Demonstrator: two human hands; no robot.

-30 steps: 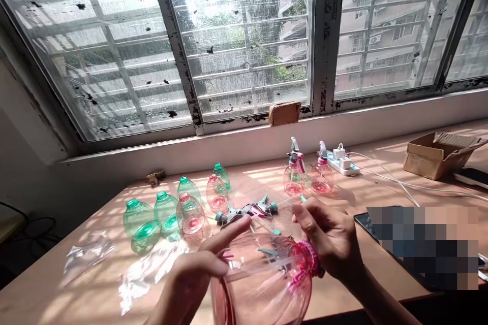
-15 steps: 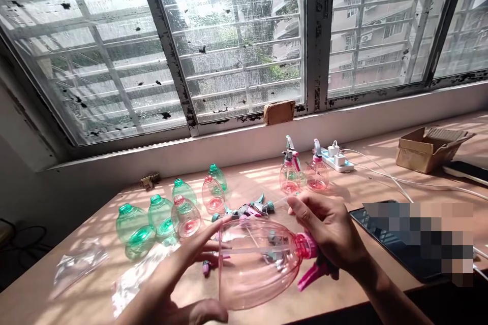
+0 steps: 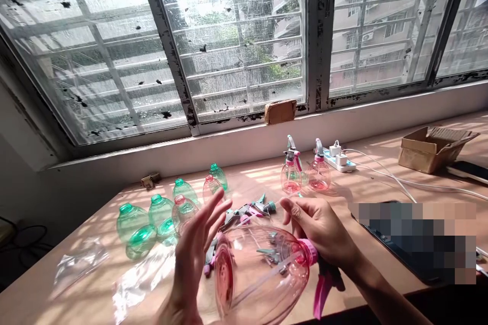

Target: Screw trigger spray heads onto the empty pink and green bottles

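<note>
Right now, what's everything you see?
Held plastic spray bottle: 1, red and pink, front middle
Open plastic bottles: 6, four green, two red, left
Standing plastic spray bottles: 3, two red, one green, back
Loose plastic spray heads: several, grey, pink, teal, middle
Crinkly plastic bags: 2, clear, front left
Open cardboard box: 1, brown, right
Power strip with plugs: 1, white and blue, back right
Thin cables: several, white right, dark left
Flat oblong objects: 2, dark, right
Blocky objects: 2, brown, back
Barred window: 1, grey, back
Flat table: 1, brown, beneath
Left hand: 1, bare, front
Right hand: 1, bare, holding bottle
</note>
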